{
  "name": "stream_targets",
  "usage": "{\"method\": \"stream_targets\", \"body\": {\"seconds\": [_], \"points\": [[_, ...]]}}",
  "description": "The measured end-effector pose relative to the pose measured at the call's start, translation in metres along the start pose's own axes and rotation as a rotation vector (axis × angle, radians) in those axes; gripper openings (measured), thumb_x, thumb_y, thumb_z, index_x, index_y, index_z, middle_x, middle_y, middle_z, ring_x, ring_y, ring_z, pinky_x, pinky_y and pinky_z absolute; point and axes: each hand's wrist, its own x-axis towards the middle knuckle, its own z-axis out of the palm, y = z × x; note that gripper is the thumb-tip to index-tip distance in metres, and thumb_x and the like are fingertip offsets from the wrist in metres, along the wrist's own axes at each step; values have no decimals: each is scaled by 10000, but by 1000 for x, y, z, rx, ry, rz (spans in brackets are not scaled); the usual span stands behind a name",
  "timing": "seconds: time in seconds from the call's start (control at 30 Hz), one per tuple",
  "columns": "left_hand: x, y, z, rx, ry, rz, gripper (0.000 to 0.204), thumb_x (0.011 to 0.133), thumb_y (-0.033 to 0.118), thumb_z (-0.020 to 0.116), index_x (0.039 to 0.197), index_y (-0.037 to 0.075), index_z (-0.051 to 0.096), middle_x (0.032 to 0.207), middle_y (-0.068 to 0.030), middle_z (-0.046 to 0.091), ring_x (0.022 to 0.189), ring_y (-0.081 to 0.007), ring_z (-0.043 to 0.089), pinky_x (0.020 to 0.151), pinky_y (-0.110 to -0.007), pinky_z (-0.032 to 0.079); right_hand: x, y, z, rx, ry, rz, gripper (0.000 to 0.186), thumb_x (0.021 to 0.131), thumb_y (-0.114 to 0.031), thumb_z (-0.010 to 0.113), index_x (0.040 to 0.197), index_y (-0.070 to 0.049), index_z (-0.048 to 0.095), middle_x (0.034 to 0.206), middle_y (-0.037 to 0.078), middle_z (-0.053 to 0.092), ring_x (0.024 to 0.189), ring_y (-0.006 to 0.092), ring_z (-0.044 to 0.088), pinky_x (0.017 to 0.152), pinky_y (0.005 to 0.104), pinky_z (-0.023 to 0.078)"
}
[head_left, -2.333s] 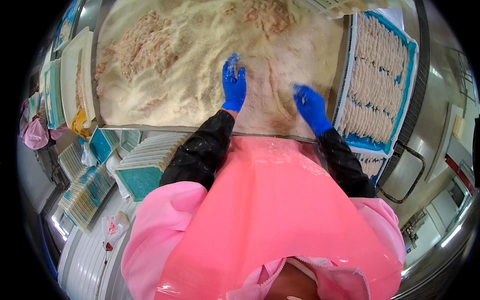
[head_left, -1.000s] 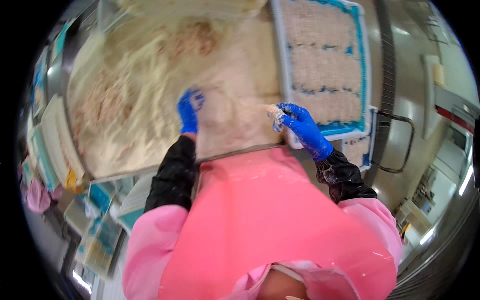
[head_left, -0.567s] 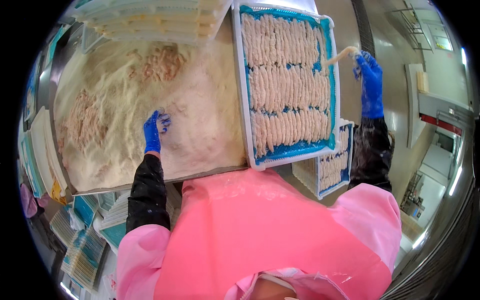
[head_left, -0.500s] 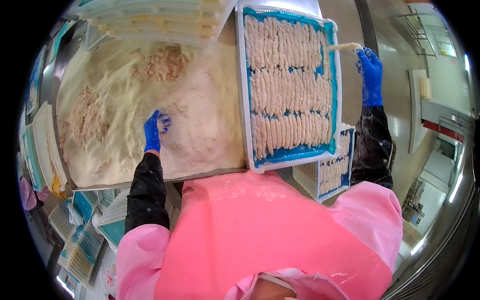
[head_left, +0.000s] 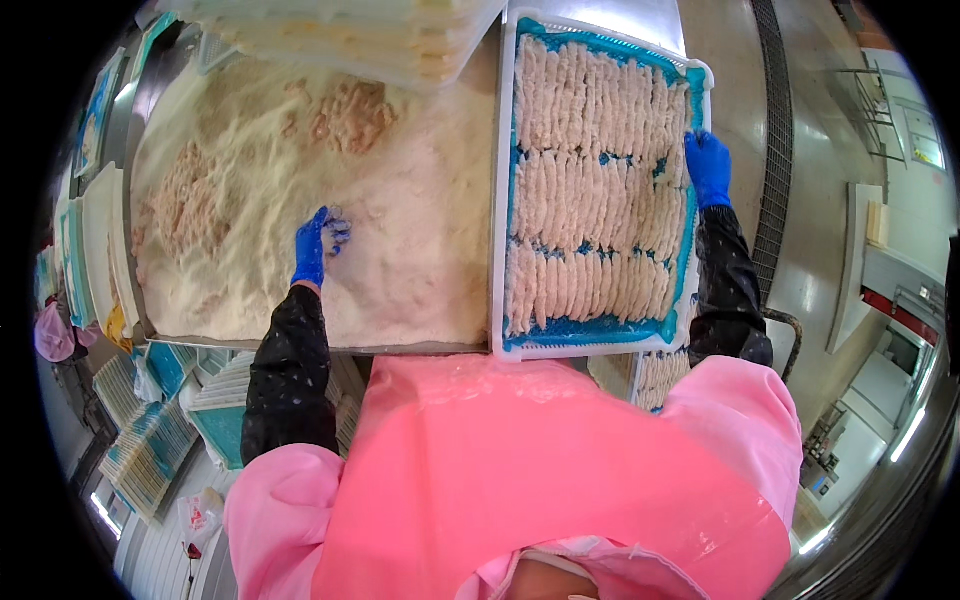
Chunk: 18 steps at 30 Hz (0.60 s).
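Note:
My blue-gloved left hand (head_left: 314,245) rests in the pale flour (head_left: 410,260) of a wide metal trough, fingers loosely curved and apart, dusted with powder. Lumps of pink meat (head_left: 195,200) lie in the flour left of it. Beside the trough, a white tray (head_left: 498,230) with a blue liner holds several rows of coated meat strips (head_left: 590,205). At the tray's upper right edge my right hand (head_left: 708,165) is closed, fingertips down at the strips; what it grips is hidden.
Translucent stacked trays (head_left: 340,35) overhang the trough's back. Another loaded tray (head_left: 655,380) sits lower, partly under the white one. More trays (head_left: 145,430) are stacked lower left, near a person in pink (head_left: 55,335). A floor grate (head_left: 775,200) and metal rail (head_left: 795,350) are to the right.
My right hand has swung from over the trough out past the tray carrying a strip, then come down to the tray's edge. My left hand stays in the flour. The view has shifted.

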Motion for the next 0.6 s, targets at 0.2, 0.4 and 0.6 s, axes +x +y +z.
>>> {"method": "stream_targets", "body": {"seconds": [0.2, 0.4, 0.6], "points": [[6, 3, -2, 13, -8, -22, 416, 843, 422, 505, 992, 37, 562, 781, -114, 625, 552, -168, 541, 423, -227, 349, 88, 13, 43, 88, 123, 31, 328, 795, -337, 530, 916, -53, 638, 929, 208, 608, 861, 373, 583, 736, 419, 465], [5, 6, -1, 29, 4, -47, 423, 844, 433, 494, 998, 46, 566, 805, -123, 636, 564, -176, 559, 420, -233, 363, 102, 1, 51, 150, 102, 20, 311, 767, -326, 577, 951, -85, 646, 926, 178, 627, 860, 348, 599, 751, 409, 471], [7, 3, -5, 33, -9, -58, 444, 844, 441, 499, 1018, 37, 562, 818, -113, 639, 555, -171, 549, 431, -248, 380, 110, 11, 46, 49, 51, 65, 316, 748, -342, 607, 951, -105, 652, 936, 167, 631, 864, 335, 604, 754, 407, 474]]}}
